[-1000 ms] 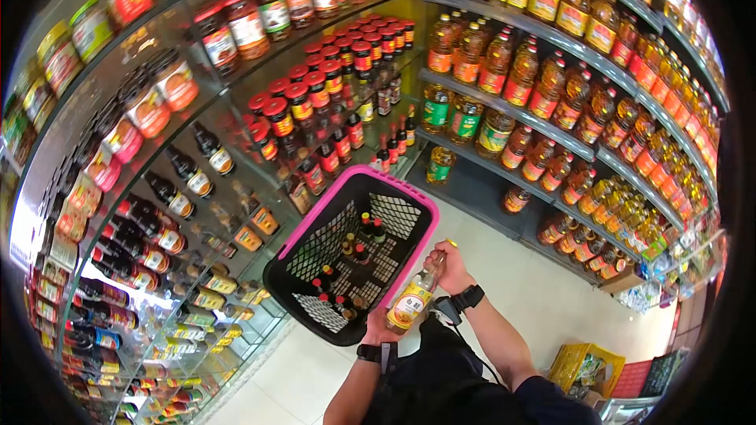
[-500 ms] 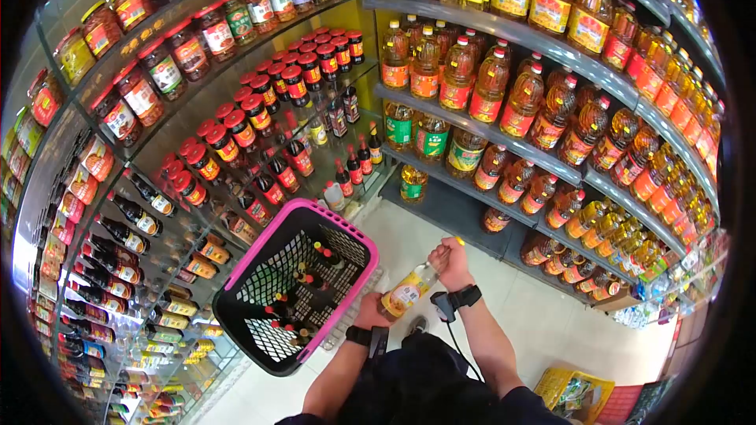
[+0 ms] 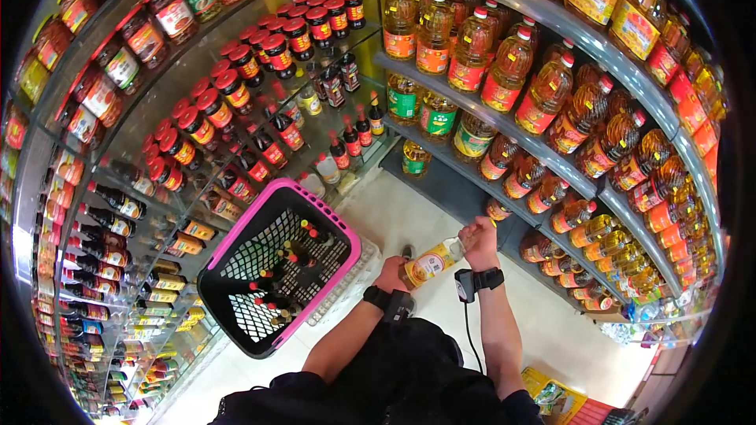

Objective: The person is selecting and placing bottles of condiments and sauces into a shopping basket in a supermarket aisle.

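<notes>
A clear bottle (image 3: 432, 264) with a yellow-and-white label and a yellow cap lies tilted between my hands, its neck up to the right. Wrapped round its lower end is my left hand (image 3: 391, 275). My right hand (image 3: 478, 242) is closed at the neck, just below the cap; part of the neck is hidden by the fingers. To the left of my hands stands a black shopping basket (image 3: 236, 248) with a pink rim. Several dark bottles (image 3: 301, 256) with red, yellow and green caps are inside it.
Glass shelves on the left hold red-lidded jars (image 3: 209, 106) and dark sauce bottles (image 3: 285, 132). Grey shelves at the right carry large oil bottles (image 3: 504, 75). A yellow crate (image 3: 579, 409) sits on the floor at lower right, and a pale tiled floor (image 3: 543, 327) lies below.
The view has shifted, so shelves and basket appear displaced. My hands and the bottle have moved right and slightly up in the view, with both hands still on the bottle.
</notes>
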The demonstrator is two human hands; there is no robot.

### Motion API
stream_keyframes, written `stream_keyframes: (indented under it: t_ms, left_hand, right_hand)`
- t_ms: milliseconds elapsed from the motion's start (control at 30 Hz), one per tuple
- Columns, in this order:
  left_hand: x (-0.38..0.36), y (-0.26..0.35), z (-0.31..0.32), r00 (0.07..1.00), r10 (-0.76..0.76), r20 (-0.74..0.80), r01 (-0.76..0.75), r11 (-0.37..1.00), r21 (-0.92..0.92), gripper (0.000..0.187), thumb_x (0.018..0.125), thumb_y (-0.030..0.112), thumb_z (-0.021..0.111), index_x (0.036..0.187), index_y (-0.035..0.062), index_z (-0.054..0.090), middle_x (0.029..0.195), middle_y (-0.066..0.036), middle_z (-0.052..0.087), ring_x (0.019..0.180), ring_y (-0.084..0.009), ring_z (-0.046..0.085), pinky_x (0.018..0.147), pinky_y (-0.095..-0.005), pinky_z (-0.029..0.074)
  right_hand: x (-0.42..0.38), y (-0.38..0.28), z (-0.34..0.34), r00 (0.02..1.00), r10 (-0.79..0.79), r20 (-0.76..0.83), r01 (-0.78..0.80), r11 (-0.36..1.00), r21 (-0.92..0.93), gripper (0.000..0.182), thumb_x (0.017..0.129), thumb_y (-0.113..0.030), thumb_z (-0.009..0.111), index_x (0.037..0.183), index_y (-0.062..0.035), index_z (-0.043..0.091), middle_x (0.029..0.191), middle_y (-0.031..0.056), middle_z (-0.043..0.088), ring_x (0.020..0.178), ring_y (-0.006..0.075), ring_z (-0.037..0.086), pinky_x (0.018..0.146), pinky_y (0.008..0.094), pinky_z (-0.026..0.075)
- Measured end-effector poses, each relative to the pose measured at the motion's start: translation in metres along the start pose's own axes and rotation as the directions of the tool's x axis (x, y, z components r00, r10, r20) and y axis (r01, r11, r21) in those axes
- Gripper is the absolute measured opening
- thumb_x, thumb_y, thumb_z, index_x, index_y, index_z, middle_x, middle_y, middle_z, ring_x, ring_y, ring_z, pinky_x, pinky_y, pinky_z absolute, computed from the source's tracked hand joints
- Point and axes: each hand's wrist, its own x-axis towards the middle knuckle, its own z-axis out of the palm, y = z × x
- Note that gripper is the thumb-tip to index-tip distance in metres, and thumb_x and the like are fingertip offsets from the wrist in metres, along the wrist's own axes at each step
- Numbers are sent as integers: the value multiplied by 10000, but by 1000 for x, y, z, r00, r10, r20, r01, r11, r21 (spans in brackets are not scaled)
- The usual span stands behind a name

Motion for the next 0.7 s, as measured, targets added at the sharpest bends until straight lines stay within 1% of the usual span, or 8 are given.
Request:
stream_keyframes:
  t_ms: [100, 133, 200, 233, 300, 533, 600, 700]
  left_hand:
    - [44, 19, 4, 950, -311, 18, 278, 822, -496, 125, 658, 65, 621, 728, 4, 538, 742, -87, 597, 734, -213, 605, 656, -328, 490]
    - [70, 11, -13, 957, -289, 20, 261, 827, -497, 125, 658, 65, 621, 728, 4, 538, 742, -87, 597, 734, -213, 605, 656, -328, 490]
    - [132, -17, -58, 899, 295, 323, -285, 955, -79, 129, 715, 89, 534, 812, 5, 539, 824, -116, 587, 798, -241, 594, 708, -358, 482]
    - [141, 1, -47, 894, 322, 312, -309, 947, -91, 129, 715, 89, 534, 812, 5, 539, 824, -116, 587, 798, -241, 594, 708, -358, 482]
    - [147, 50, -16, 987, -158, -27, 120, 842, -526, 369, 770, 168, 300, 1003, -86, 431, 1038, -220, 516, 937, -358, 533, 858, -447, 421]
    - [186, 160, -13, 993, -56, 102, 110, 740, -664, 354, 768, 169, 307, 967, -90, 443, 996, -239, 519, 926, -368, 532, 847, -451, 426]
    - [203, 178, -26, 999, -31, 22, 38, 748, -662, 347, 763, 184, 331, 953, -74, 464, 997, -226, 526, 939, -341, 532, 852, -419, 424]
    - [218, 198, -50, 999, 38, -17, -39, 715, -698, 355, 757, 204, 353, 958, -60, 479, 1007, -209, 532, 952, -314, 531, 858, -388, 420]
  right_hand:
    - [26, -14, 19, 999, -21, 37, 23, 999, -30, 159, 716, -142, 560, 608, -122, 445, 536, 8, 439, 548, 160, 450, 575, 274, 403]
    - [35, -19, 27, 999, -30, 15, 31, 999, -42, 148, 712, -140, 563, 621, -128, 447, 544, 4, 434, 549, 157, 441, 578, 279, 402]
    - [65, -26, 41, 996, -76, -41, 72, 994, -81, 146, 706, -137, 565, 617, -131, 450, 540, 4, 433, 538, 162, 438, 573, 288, 404]
    - [75, -30, 54, 995, -91, -45, 87, 992, -88, 143, 705, -135, 562, 614, -129, 451, 543, 7, 440, 536, 166, 442, 570, 293, 405]
    - [87, -39, 96, 996, -77, 37, 82, 985, -154, 139, 701, -129, 557, 604, -119, 458, 556, 15, 464, 533, 175, 456, 559, 306, 411]
    - [154, -36, 224, 978, 88, 191, -18, 940, -340, 108, 717, -126, 554, 646, -77, 489, 636, 82, 531, 614, 204, 517, 658, 311, 461]
    - [167, -24, 257, 921, 21, 388, 235, 767, -597, 85, 747, -114, 524, 694, -53, 498, 728, 131, 584, 682, 234, 551, 695, 321, 464]
    - [184, -15, 297, 889, 221, 400, 126, 722, -680, 129, 789, -130, 500, 781, -6, 536, 825, 129, 603, 766, 195, 566, 699, 291, 454]
